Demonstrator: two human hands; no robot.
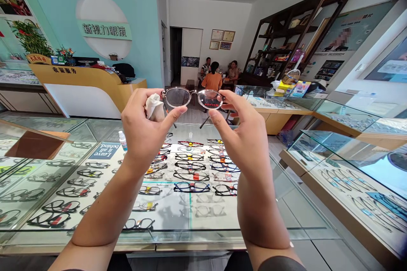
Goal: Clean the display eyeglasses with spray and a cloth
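A pair of eyeglasses (194,92) with clear round lenses is held up in front of me, its temples pointing away and down. My left hand (143,114) grips the rim and hinge at the left, with a crumpled white cloth (155,108) tucked in the same fingers. At the other end, my right hand (243,129) pinches the frame near its right hinge. Red lettering shows on the right lens. Below both hands, a glass display case (222,216) contains rows of eyeglasses, and a small white spray bottle (122,140) stands near my left wrist.
A blue printed card (105,150) lies by the bottle. A brown tilted panel (34,144) is at the left. Another glass case (349,178) runs along the right. Several people (213,78) sit at the back, near a dark shelf (286,38). A yellow counter (85,82) stands behind.
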